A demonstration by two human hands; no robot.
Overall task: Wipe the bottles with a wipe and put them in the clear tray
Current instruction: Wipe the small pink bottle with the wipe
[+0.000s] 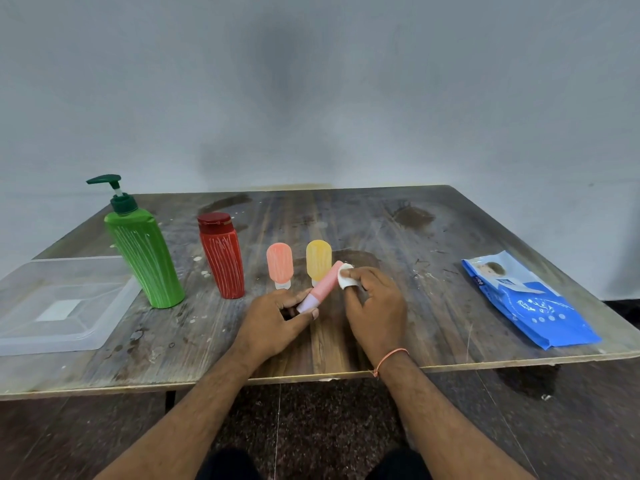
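Observation:
My left hand [278, 318] grips a small pink bottle [323, 284] by its pale cap end, tilted up to the right over the table. My right hand [375, 306] pinches a folded white wipe [346, 276] against the bottle's upper end. Behind them stand a small salmon bottle [280, 263] and a small yellow bottle [318, 259], both cap down. Further left stand a red bottle [223, 259] and a tall green pump bottle [145, 252], both streaked with white marks. The clear tray [65, 306] sits at the table's left edge with no bottle in it.
A blue pack of wipes [530, 301] lies at the right side of the worn wooden table [398, 237]. The table's front edge runs just under my wrists. A grey wall stands close behind the table.

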